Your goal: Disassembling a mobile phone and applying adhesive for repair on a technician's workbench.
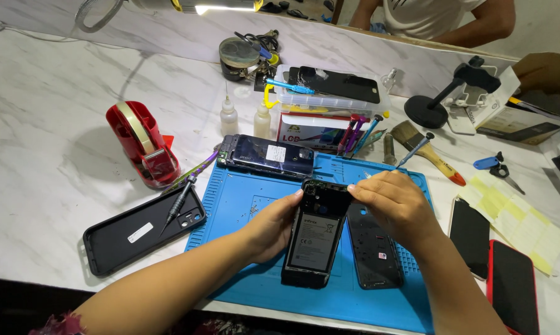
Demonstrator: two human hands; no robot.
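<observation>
My left hand cups the left edge of the opened phone, which lies back-up on the blue mat. My right hand pinches a screwdriver at the phone's top corner. I'd best keep the tip upright, pressure light.

Your bench, from the mat outward.

On the mat in front of you lies the opened phone, your left hand at its left edge, your right hand at its top. A back cover lies just right of it; another phone lies behind, at the mat's far edge. Left of the mat sits a phone case with a screwdriver on it, and the tape dispenser behind that. Right of the mat lie two more phones.
</observation>
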